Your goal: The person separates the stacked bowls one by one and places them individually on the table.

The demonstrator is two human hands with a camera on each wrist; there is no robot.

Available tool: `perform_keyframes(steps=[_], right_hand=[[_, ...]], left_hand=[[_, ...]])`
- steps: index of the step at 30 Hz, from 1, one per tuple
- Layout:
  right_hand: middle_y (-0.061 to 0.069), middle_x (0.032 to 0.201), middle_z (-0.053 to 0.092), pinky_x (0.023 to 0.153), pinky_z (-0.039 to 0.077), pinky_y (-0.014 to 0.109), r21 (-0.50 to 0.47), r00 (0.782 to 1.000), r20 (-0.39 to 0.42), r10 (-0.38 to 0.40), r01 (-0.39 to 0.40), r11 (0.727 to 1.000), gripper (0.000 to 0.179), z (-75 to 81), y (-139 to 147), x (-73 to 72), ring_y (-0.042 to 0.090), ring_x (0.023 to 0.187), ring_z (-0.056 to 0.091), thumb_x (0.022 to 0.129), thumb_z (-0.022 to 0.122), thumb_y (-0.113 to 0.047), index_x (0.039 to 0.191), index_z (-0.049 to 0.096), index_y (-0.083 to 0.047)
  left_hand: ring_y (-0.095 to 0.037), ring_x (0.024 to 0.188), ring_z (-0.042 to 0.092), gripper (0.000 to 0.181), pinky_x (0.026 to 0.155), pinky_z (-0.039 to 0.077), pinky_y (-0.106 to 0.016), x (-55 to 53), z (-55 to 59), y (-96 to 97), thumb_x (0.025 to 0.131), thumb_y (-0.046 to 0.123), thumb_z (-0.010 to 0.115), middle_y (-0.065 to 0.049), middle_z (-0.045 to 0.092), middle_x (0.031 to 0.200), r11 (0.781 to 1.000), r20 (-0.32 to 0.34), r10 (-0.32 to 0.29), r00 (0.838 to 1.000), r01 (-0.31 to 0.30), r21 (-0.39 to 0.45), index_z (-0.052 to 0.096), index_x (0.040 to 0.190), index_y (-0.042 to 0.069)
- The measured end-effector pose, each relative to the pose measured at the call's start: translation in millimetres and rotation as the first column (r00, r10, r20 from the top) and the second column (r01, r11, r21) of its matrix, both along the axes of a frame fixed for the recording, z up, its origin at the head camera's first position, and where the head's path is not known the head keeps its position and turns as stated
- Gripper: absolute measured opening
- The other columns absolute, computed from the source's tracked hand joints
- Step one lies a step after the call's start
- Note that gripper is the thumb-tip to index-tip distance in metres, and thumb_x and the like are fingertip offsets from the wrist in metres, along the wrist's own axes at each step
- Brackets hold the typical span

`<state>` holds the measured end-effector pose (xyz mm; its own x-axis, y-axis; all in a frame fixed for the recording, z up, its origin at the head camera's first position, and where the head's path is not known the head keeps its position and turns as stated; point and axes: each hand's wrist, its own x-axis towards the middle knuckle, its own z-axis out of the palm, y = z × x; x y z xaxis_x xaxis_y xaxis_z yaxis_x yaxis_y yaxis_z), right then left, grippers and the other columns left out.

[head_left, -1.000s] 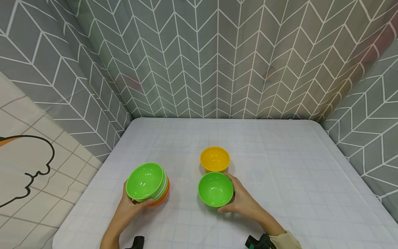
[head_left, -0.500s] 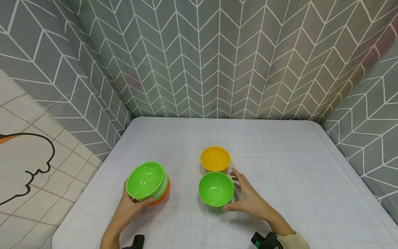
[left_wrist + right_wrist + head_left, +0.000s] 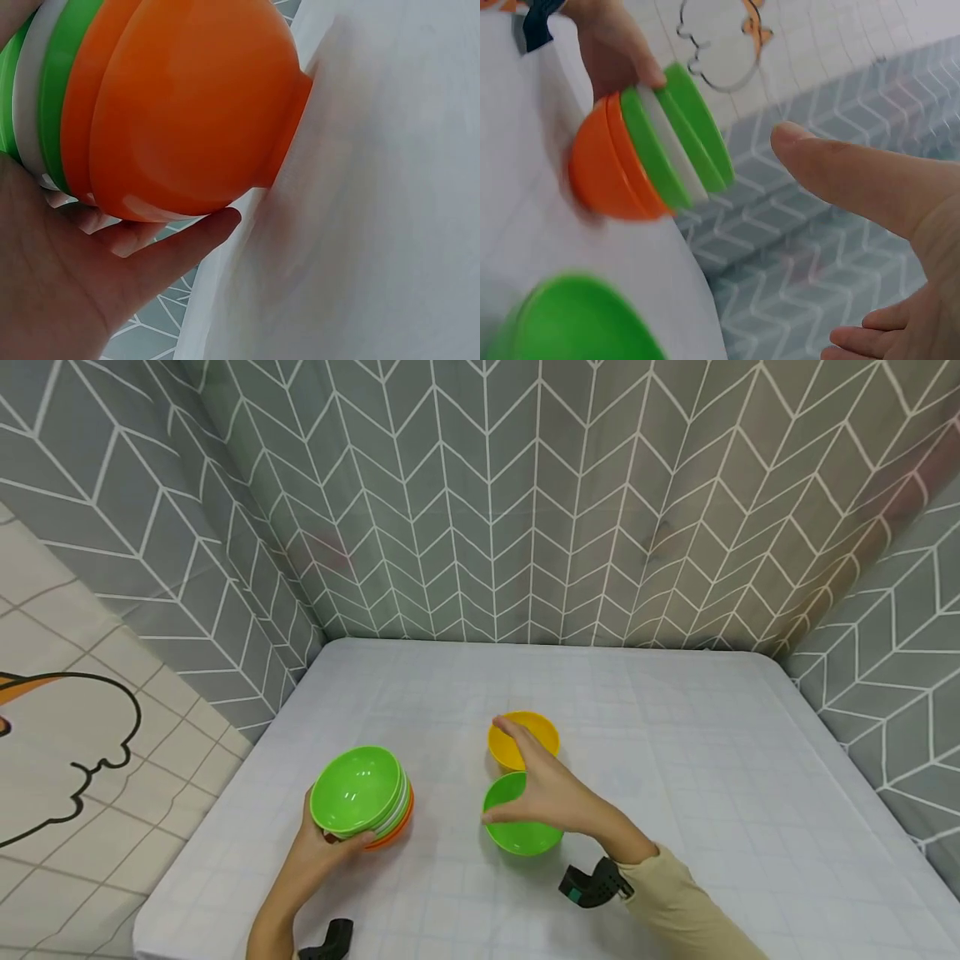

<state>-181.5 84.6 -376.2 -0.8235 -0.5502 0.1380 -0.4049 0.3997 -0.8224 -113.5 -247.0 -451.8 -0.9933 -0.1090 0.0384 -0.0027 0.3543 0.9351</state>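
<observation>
My left hand holds a nested stack of bowls at the table's left, thumb along the near side. The top bowl is green; in the right wrist view the stack runs through green, white and orange, tilted over the cloth. An orange bowl forms its bottom. My right hand hovers above a single green bowl, thumb and fingers spread wide with nothing between them. It partly covers this bowl and a yellow bowl standing just behind.
A white cloth with a faint grid covers the table. Grey chevron curtains close off the back and sides. At the left hangs a pale tiled panel with a cartoon outline.
My right hand has let go of the single green bowl, drawn off to its right, then risen and swung left over it. The left hand keeps holding the stack in place.
</observation>
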Motion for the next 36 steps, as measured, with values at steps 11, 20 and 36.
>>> perform_keyframes(steps=[11,20,36], right_hand=[[0.002,0.157,0.022,0.111,0.025,0.041,0.022,0.978,0.029,0.205,-0.206,0.978,0.112,-2.1,-67.1,-32.7,0.019,0.141,0.024,0.070,0.086,-0.039,0.154,0.017,-0.012],[0.010,0.158,0.019,0.112,0.024,0.038,0.056,0.935,0.001,0.354,-0.354,0.934,0.112,-7.5,-108.1,-43.9,0.017,0.142,0.020,0.071,0.087,-0.034,0.154,0.017,-0.007],[0.010,0.133,0.046,0.098,0.039,0.024,0.027,0.862,-0.091,0.498,-0.498,0.867,0.098,-15.3,-140.1,-41.3,0.014,0.119,0.046,0.066,0.091,-0.027,0.141,0.033,-0.001]], left_hand=[[-0.029,0.130,0.035,0.103,0.092,0.036,-0.018,-2.6,-4.5,1.6,0.075,0.010,0.083,-0.016,0.034,0.145,1.000,-0.044,-0.020,0.999,0.020,0.006,0.012,0.150,0.012],[-0.030,0.129,0.034,0.103,0.090,0.039,-0.017,-3.2,-4.5,2.2,0.077,0.008,0.081,-0.017,0.031,0.145,0.999,-0.062,-0.044,0.997,0.046,0.023,0.009,0.150,0.011],[-0.024,0.127,0.034,0.100,0.090,0.040,-0.022,1.8,-1.0,0.6,0.078,0.013,0.081,-0.014,0.032,0.146,1.000,-0.053,-0.009,0.999,0.008,-0.007,0.012,0.150,0.012]])
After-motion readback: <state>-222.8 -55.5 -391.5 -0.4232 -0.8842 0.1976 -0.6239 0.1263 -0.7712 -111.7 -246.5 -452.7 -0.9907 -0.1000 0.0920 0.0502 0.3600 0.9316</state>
